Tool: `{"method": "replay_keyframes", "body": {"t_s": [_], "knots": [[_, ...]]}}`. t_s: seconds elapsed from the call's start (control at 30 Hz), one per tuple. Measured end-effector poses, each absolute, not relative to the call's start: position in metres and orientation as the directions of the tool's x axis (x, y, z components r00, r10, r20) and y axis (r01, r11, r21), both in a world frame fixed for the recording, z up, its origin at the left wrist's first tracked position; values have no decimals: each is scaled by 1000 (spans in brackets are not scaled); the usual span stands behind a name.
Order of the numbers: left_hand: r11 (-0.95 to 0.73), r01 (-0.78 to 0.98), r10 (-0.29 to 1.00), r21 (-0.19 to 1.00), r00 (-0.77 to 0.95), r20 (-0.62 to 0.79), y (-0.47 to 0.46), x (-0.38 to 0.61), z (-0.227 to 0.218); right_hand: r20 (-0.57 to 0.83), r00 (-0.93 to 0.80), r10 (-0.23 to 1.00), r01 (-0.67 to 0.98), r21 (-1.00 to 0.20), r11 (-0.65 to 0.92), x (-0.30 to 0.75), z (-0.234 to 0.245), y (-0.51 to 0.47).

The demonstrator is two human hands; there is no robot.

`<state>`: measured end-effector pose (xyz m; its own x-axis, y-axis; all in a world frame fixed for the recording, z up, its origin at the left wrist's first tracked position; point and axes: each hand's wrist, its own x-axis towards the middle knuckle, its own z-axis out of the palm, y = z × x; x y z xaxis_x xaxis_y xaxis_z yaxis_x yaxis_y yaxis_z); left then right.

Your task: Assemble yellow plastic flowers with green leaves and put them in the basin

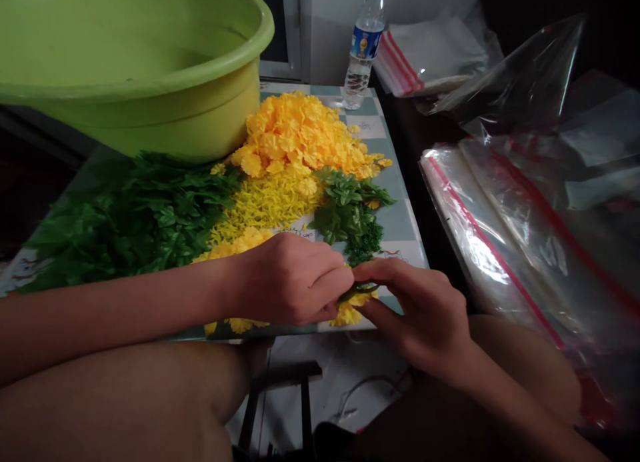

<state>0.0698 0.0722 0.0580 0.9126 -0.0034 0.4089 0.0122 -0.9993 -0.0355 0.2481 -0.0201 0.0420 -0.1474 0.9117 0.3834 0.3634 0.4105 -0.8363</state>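
My left hand [287, 279] and my right hand [420, 309] meet over the front edge of a blue-and-white checked board [400, 222]. Their fingertips pinch a thin green stem [359, 289], with yellow artificial flowers [347, 313] just below it. Behind my left hand lie yellow sprigs [265, 205] below a heap of orange-yellow flower heads [297, 132]. A large pile of green artificial leaves [135, 222] spreads to the left. Nearest my right hand is a smaller leaf pile [347, 205], with dark green fine sprigs [365, 242] beside it.
A large green plastic basin [135, 62] overhangs the board's far left. A water bottle [363, 52] stands behind the board. Clear plastic bags [500, 242] with red strips lie to the right, near a folded white packet [425, 55]. My knees sit below the board.
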Motion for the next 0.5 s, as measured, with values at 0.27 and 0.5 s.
{"method": "replay_keyframes", "body": {"t_s": [0.27,0.5], "knots": [[-999,-14,-34,-49,901,432,72,71,54,372,-116,921,208,-898,388,245,36,-19],[-999,-28,-43,-42,911,410,71,69,56,403,-111,909,141,-899,415,244,37,-18]]}}
